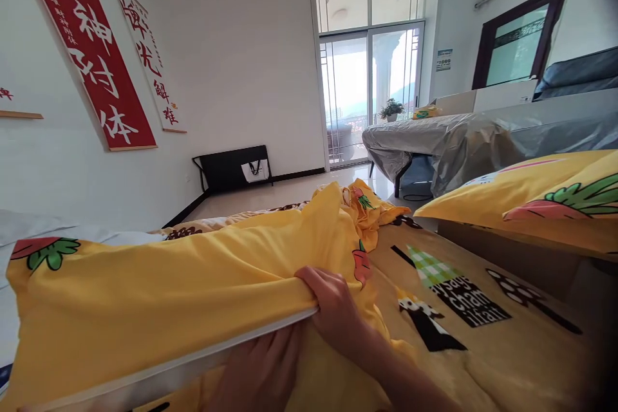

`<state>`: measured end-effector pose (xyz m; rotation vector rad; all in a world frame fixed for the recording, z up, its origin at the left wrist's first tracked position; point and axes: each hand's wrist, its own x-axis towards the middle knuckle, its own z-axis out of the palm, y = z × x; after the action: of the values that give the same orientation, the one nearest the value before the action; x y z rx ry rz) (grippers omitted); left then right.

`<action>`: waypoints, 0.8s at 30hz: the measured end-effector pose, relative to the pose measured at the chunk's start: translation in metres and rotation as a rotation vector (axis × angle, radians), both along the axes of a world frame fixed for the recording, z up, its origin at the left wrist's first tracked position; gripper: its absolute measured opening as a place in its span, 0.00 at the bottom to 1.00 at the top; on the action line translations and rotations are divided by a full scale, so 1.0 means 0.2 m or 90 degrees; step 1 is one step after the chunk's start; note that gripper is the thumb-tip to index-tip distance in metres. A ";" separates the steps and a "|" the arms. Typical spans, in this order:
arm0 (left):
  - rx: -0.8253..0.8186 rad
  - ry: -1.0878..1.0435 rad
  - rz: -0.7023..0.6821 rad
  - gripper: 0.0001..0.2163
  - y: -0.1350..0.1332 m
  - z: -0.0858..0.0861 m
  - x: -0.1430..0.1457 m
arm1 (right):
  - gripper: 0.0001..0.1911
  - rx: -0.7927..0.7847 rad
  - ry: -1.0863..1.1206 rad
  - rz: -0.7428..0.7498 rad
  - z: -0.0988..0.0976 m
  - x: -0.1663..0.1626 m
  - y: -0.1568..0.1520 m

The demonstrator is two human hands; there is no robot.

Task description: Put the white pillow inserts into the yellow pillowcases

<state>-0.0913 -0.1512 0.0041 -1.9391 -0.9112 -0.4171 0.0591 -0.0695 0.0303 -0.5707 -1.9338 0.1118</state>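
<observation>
A yellow carrot-print fabric cover (183, 283) stretches across the left and middle, with a pale strip along its near edge. My right hand (333, 302) is closed on that edge, its thumb and fingers pinching the yellow cloth. Just below and to the left is my left hand (263, 367), blurred. Its fingertips reach up under the pale edge and are hidden, so their grip does not show. Beyond my right hand the yellow cloth bunches into folds. Underneath lies a tan blanket (483, 360) with dark and checked prints.
On the right, a yellow carrot-print pillow (570, 199) rests above a brown box-like surface. Farther back stands a plastic-covered table (425, 132) with a potted plant (391, 109). A black folded panel (226, 170) leans on the far wall, near sliding glass doors (369, 96). White fabric (72, 232) lies at left.
</observation>
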 end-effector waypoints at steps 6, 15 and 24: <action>-0.083 -0.108 0.081 0.16 0.05 0.02 -0.03 | 0.10 -0.001 -0.026 0.021 -0.02 0.04 0.01; -0.191 -0.115 0.161 0.19 0.07 0.00 -0.13 | 0.31 -0.112 -0.170 -0.002 0.01 0.06 0.01; -0.380 -0.164 0.192 0.21 0.23 0.11 -0.05 | 0.12 -0.086 -0.216 -0.218 -0.01 0.01 0.19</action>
<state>-0.1017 -0.1059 0.0262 -2.2525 -1.6131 -0.2318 0.0606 -0.0309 0.0277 -1.0571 -2.1309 -0.0782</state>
